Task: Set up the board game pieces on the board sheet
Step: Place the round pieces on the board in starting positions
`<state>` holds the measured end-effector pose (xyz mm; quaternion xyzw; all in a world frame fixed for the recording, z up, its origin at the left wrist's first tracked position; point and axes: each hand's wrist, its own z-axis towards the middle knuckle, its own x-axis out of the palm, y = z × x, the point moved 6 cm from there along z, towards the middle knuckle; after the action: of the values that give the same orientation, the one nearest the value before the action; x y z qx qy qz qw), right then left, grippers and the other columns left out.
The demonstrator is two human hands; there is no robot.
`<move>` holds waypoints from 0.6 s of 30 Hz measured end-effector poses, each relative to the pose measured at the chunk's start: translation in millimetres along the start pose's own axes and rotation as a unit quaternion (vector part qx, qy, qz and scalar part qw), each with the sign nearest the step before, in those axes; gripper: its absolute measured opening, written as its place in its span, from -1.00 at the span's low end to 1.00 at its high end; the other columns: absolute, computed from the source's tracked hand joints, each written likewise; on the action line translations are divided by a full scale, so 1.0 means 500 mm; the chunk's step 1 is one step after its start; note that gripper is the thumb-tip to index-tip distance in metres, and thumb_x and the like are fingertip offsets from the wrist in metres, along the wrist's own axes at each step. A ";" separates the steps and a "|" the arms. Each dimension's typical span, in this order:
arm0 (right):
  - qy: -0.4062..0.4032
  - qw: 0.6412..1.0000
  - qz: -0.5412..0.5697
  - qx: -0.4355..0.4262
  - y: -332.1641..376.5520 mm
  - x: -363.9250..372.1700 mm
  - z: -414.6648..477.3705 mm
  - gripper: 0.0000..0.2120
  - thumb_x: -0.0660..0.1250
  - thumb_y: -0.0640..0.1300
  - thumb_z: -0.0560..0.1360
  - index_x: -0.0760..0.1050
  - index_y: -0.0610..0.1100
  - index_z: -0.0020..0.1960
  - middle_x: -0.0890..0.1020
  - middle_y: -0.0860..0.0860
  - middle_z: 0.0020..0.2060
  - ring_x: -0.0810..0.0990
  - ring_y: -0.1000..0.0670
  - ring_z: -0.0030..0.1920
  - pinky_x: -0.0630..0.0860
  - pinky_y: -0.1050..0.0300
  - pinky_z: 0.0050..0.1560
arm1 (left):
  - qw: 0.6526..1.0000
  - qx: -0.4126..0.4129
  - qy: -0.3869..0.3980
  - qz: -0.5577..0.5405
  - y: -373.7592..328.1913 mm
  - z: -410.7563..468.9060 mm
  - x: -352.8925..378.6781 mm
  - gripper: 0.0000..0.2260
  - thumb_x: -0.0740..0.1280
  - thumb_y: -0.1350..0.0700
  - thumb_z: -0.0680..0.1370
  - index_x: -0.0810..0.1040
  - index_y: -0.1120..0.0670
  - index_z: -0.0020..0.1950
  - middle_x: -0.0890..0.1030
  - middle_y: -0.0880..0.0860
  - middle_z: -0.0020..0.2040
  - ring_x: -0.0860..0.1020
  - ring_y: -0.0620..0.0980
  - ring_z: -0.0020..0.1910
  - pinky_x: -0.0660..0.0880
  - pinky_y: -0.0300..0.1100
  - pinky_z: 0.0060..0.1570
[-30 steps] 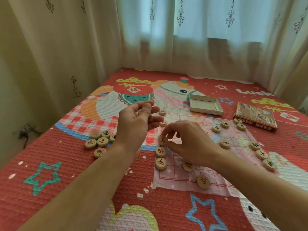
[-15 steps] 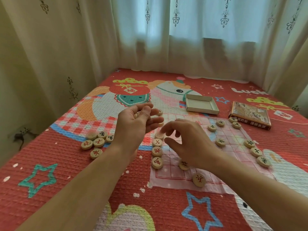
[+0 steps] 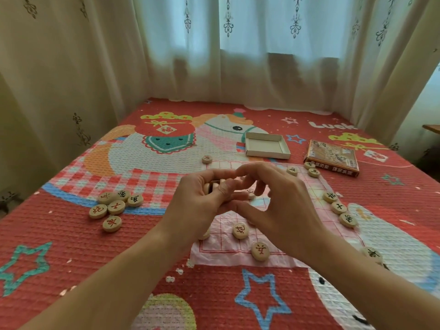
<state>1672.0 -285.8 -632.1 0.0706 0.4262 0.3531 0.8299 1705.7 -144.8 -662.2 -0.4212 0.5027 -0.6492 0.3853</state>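
The left hand (image 3: 200,201) is gripping a small stack (image 3: 212,185) of pieces, its fingers curling round it and its thumb pressing on the near side. The right hand (image 3: 283,210) is hovering just beside it over the sheet (image 3: 228,257), with fingers bent and tips reaching the stack. Whether they are pinching a piece cannot be told. The pieces are pale wooden discs bearing red or black characters. Two red ones (image 3: 240,231) are lying on the sheet's near part. Black ones (image 3: 338,207) are lining its right edge. A loose pile (image 3: 112,207) is lying on the mat (image 3: 71,258) to the left.
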 end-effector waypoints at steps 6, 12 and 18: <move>-0.006 1.000 0.001 -0.002 -0.015 -0.006 -0.021 -0.63 0.58 -0.14 0.37 0.64 0.00 0.16 0.55 0.19 -0.11 0.51 0.23 -0.12 0.38 0.45 -0.10 | 0.999 -0.008 0.037 0.020 0.016 -0.014 0.024 -0.79 0.37 0.22 0.60 0.63 0.15 0.22 0.72 0.14 0.08 0.72 0.07 0.07 0.65 -0.11 0.06; -0.008 1.000 0.018 0.014 -0.032 -0.016 -0.027 -0.69 0.62 -0.10 0.37 0.65 0.02 0.07 0.58 0.17 -0.12 0.53 0.18 -0.11 0.36 0.47 -0.11 | 0.999 -0.029 0.025 -0.006 0.014 -0.011 0.018 -0.82 0.33 0.22 0.61 0.64 0.16 0.19 0.73 0.18 0.07 0.71 0.06 0.09 0.65 -0.13 0.05; -0.016 0.999 0.007 0.029 -0.038 -0.019 -0.028 -0.69 0.61 -0.10 0.36 0.63 0.03 0.06 0.60 0.21 -0.14 0.54 0.10 -0.12 0.36 0.45 -0.12 | 0.998 -0.045 0.008 -0.039 0.014 -0.006 0.010 -0.81 0.25 0.23 0.66 0.58 0.19 0.23 0.73 0.16 0.07 0.71 0.08 0.10 0.64 -0.10 0.11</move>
<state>1667.6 -308.5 -642.4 0.1032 0.4228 0.3448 0.8317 1701.9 -149.6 -668.8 -0.4520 0.5179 -0.6439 0.3359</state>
